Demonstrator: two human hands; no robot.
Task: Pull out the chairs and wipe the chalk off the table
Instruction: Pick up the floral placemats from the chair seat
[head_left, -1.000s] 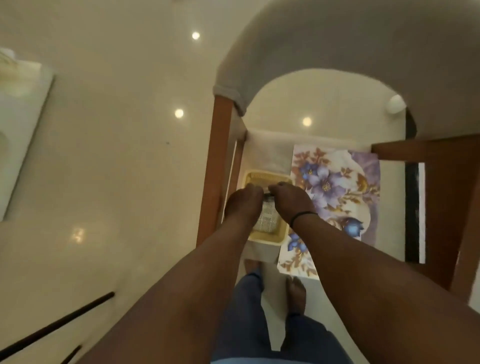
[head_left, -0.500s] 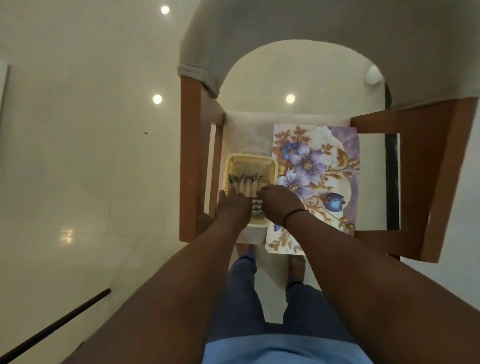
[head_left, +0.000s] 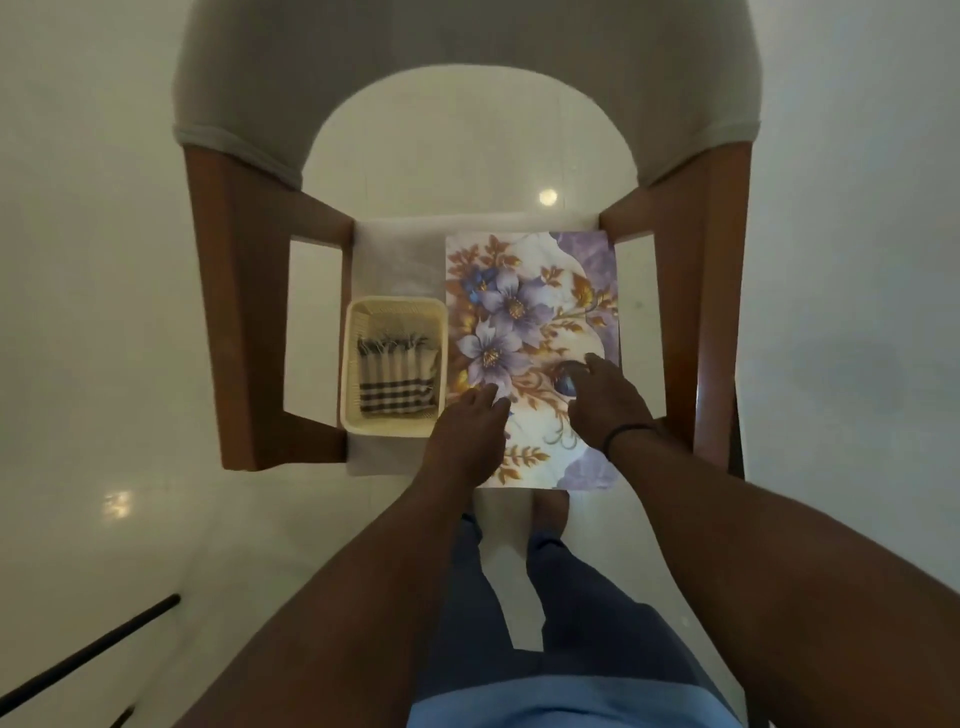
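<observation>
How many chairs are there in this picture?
1. A single chair with brown wooden arms and a grey padded back stands in front of the person, a basket and a flowered sheet on its seat. Others may stand out of view.

Both arms are extended forward and down, forearms converging. Left hand (head_left: 467, 436) is held palm-down, fingers relaxed and nearly straight. Right hand (head_left: 605, 397) is held palm-down, fingers loosely spread; a dark band is worn at its wrist.

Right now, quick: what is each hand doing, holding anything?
Left hand: open, fingers lying on the floral sheet beside the basket, holding nothing.
Right hand: open, resting on the same sheet, holding nothing.
</observation>
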